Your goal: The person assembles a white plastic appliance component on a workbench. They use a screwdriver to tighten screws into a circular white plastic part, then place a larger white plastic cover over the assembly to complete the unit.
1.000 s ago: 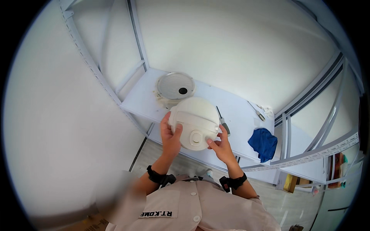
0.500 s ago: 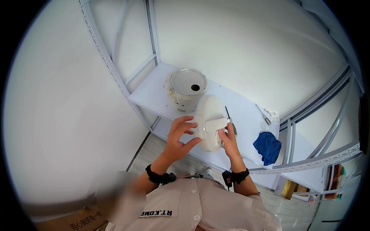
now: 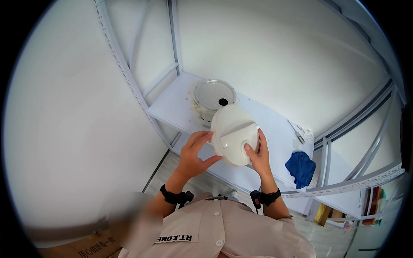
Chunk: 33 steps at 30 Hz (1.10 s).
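I hold a round white cooker lid [image 3: 230, 121] with a raised bar across it, above the front of the shelf table. My right hand [image 3: 259, 158] grips its right edge, thumb pressed on the outer face near a round recess. At the opposite rim my left hand [image 3: 192, 155] rests with fingertips and thumb spread along the edge. Behind the lid stands a white cooker body [image 3: 205, 117], partly hidden by it. Its top is a silvery round plate [image 3: 211, 92] with a dark hole.
The white tabletop [image 3: 275, 129] sits in a metal frame [image 3: 124, 71] against a pale wall. Toward the right lie a screwdriver [image 3: 298, 136], some crumpled white scraps [image 3: 308, 133] and a blue cloth [image 3: 300, 167]. A cardboard box [image 3: 92, 246] is at lower left.
The lid has turned from nearly edge-on so its outer face with the bar shows more broadly. A second, green-handled tool behind it is now hidden.
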Each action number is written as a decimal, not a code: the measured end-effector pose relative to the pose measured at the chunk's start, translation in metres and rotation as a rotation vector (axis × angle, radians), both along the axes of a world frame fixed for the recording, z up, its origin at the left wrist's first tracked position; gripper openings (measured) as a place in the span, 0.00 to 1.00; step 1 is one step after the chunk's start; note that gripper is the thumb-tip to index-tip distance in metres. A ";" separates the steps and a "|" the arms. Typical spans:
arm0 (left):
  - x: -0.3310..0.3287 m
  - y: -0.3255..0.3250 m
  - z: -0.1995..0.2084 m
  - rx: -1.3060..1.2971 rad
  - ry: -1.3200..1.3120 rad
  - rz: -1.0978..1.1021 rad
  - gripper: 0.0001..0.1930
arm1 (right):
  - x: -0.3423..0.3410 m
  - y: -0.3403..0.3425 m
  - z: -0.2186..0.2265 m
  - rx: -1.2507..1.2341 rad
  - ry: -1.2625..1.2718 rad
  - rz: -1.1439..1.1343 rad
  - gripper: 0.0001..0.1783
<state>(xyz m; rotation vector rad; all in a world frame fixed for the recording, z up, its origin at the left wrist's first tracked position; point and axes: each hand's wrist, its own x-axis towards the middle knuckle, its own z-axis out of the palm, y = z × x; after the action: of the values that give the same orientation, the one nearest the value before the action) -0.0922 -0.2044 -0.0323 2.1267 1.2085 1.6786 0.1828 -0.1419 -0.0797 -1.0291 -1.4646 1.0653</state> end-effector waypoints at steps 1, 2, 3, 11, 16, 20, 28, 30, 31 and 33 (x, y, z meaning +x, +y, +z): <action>-0.002 0.001 0.000 -0.010 -0.010 0.007 0.41 | -0.001 0.002 -0.001 0.010 -0.020 -0.003 0.49; -0.003 0.002 -0.001 -0.020 -0.020 0.014 0.41 | -0.001 0.006 -0.003 0.021 -0.040 -0.005 0.49; -0.005 0.003 -0.002 -0.030 -0.030 0.022 0.41 | -0.001 0.010 -0.004 0.032 -0.059 -0.008 0.49; -0.017 0.032 -0.026 -0.032 -0.036 0.155 0.41 | -0.013 0.045 0.011 0.192 -0.290 -0.044 0.46; -0.022 0.059 -0.039 -0.083 -0.080 0.233 0.41 | -0.025 0.078 0.029 0.326 -0.392 -0.022 0.47; -0.029 0.083 -0.041 -0.160 -0.109 0.270 0.41 | -0.037 0.117 0.031 0.354 -0.389 0.019 0.46; -0.042 0.134 -0.049 -0.196 -0.109 0.360 0.41 | -0.063 0.196 0.022 0.380 -0.368 0.116 0.46; -0.041 0.142 -0.056 -0.213 -0.113 0.371 0.41 | -0.064 0.210 0.019 0.398 -0.379 0.131 0.46; -0.041 0.145 -0.060 -0.233 -0.134 0.361 0.40 | -0.064 0.213 0.018 0.400 -0.392 0.127 0.46; -0.041 0.148 -0.067 -0.271 -0.177 0.339 0.40 | -0.067 0.215 0.018 0.405 -0.418 0.116 0.46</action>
<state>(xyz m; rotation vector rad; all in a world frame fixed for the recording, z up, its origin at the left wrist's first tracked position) -0.1337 -0.0567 -0.0996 1.6507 1.7006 1.6667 0.1163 0.0732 -0.0617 -0.9114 -1.9993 0.6073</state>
